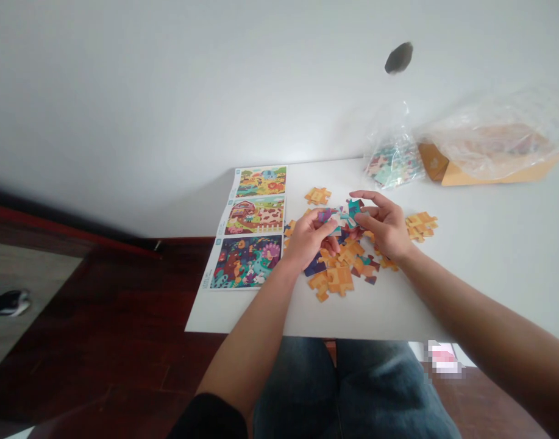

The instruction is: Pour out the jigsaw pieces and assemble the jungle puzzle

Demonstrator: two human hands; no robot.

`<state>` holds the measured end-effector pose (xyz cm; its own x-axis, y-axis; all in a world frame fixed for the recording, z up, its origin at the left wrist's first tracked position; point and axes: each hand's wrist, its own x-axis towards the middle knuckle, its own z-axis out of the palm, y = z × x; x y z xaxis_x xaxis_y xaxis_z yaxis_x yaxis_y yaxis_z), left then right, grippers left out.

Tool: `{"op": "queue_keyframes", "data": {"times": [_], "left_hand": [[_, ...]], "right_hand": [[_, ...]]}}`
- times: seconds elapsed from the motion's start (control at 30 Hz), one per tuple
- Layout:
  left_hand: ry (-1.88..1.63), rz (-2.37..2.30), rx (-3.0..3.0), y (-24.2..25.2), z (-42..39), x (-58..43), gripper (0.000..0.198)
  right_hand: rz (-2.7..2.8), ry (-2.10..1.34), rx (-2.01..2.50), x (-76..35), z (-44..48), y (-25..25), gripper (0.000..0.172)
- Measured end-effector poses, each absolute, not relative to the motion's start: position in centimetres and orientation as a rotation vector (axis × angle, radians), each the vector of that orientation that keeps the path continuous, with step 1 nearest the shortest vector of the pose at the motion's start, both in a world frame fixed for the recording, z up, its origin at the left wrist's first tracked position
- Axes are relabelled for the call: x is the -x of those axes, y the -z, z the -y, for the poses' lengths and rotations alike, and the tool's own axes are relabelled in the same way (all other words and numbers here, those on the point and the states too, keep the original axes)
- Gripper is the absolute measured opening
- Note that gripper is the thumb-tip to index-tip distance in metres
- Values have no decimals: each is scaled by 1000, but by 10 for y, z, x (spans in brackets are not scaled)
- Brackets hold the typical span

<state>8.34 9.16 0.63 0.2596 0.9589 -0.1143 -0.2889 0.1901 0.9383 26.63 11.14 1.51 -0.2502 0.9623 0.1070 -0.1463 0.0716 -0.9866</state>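
Puzzle pieces (338,266) lie on a white bench (471,286) in the head view, most in one loose heap below the hands, too overlapped to count exactly. Two smaller clusters sit apart from it, a near-top cluster (318,195) beyond the hands and a right cluster (420,225) off to the right. Both grips are closed and lifted above the heap, which keeps what they hold clear of the loose pieces. The left hand (309,239) pinches a purple piece (327,214) between thumb and fingers, and the right hand (383,224) holds a teal piece (353,208) the same way; the two pieces meet or nearly meet, though the exact contact is hard to tell. Three picture sheets (252,225) lie flat in a column left of the heap, faces up, where they can be seen beside the pieces. Two clear bags sit further back: a small bag (393,161) with printed pieces inside, and a large bag (494,143) over a tan box (453,174). Below the bench edge are two denim-covered knees (338,390), and a shoe (14,303) shows at far left on the floor (100,317).
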Motion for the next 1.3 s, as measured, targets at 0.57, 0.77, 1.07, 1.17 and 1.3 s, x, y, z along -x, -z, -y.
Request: {"op": "queue_keyframes", "data": {"times": [0.57,0.77,1.07,1.17,1.3], "left_hand": [[-1265,-1019,-945,-26,-86,-76,65],[-1246,-1126,-954,-37,-9,-66,62],[-876,-1501,-1186,6,55,-59,49],[-831,-1602,-1422,6,46,-62,46],[-750,-1800,-1825,1,38,-68,48]], "right_hand": [[2449,-1231,-50,-225,-55,-15,30],[2390,-1136,88,-228,-77,-4,18],[2136,-886,530,-242,-96,-6,22],[2030,-842,670,-248,-96,-7,22],[1988,-844,708,-252,-95,-7,24]]}}
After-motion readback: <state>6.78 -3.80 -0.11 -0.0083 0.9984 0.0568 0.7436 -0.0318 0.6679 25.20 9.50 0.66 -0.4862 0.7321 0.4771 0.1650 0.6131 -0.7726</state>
